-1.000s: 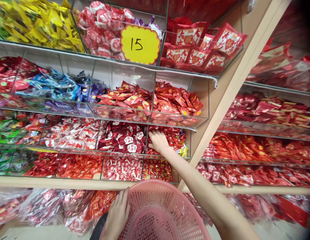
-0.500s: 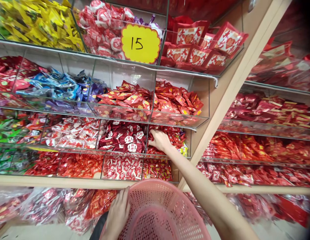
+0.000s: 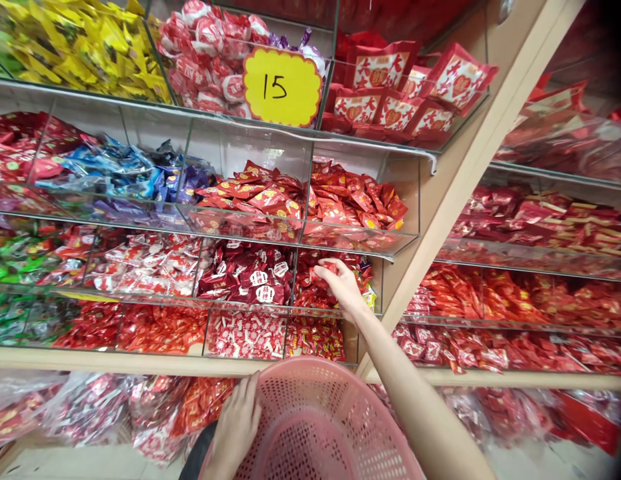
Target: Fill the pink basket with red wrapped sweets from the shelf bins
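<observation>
A pink plastic basket (image 3: 377, 423) with a perforated wall stands at the bottom centre, and its visible inside holds nothing. My left hand (image 3: 237, 417) grips its left rim, fingers laid along the edge. Over a bin in the third row, my right hand (image 3: 344, 288) is closed in a pinch. A red-wrapped candy (image 3: 329, 268) shows between its thumb and fingers. Beneath the hand lie red wrapped candies (image 3: 310, 293) in that bin, partly covered by the hand. The bin to the left holds dark maroon packets (image 3: 260, 277) with white labels.
Clear dividers and front panels (image 3: 360, 243) separate the bins. A wooden post (image 3: 470, 153) slopes up at the right, with more red candies (image 3: 455, 293) beyond it. A yellow price tag (image 3: 283, 87) reads 15. Plastic bags of candy (image 3: 93, 407) sit under the wooden ledge (image 3: 115, 360).
My right hand has moved up and to the right, out of the red candies, with a red-wrapped candy now visible in its fingers. My left hand and the basket have stayed in place.
</observation>
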Motion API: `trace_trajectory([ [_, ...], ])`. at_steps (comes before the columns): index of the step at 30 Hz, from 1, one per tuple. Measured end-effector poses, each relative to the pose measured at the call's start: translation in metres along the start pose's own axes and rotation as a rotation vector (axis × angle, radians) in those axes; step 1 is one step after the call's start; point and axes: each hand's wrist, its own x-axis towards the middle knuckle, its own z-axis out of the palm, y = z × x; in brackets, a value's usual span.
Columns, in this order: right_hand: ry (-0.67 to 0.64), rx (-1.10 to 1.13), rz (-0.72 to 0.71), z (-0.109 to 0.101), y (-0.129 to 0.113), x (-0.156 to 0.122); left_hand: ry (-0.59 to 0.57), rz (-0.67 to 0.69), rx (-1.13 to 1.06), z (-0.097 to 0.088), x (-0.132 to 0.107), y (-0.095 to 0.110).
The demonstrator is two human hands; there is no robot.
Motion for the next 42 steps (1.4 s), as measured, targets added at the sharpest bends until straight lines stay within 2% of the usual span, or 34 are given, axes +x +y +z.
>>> trace_trajectory([
  [3,-0.099,0.504,0.261,-0.002,0.003,-0.044,0.011,0.002,0.004,0.000,0.000,0.000],
  [6,-0.215,0.947,0.484,-0.002,0.022,-0.086,0.000,-0.004,0.006,-0.001,0.001,0.001],
  [10,-0.173,1.234,0.711,0.003,0.068,-0.127,-0.027,-0.011,-0.005,-0.005,0.001,0.004],
  [14,-0.086,1.230,0.778,0.007,0.109,-0.147,-0.045,-0.025,-0.015,-0.010,0.002,0.007],
  [17,-0.052,1.178,0.809,0.008,0.126,-0.152,-0.045,-0.024,-0.036,-0.012,0.002,0.009],
  [24,-0.092,1.262,0.775,0.009,0.145,-0.161,-0.075,-0.031,-0.033,-0.013,0.002,0.009],
  [28,-0.125,1.280,0.805,0.014,0.157,-0.169,-0.061,-0.025,-0.026,-0.015,0.003,0.011],
  [38,0.022,1.120,0.892,0.027,0.196,-0.187,-0.067,-0.041,-0.036,-0.019,0.004,0.015],
  [42,-0.013,1.098,0.924,0.025,0.198,-0.190,-0.062,-0.040,-0.034,-0.020,0.004,0.016],
])
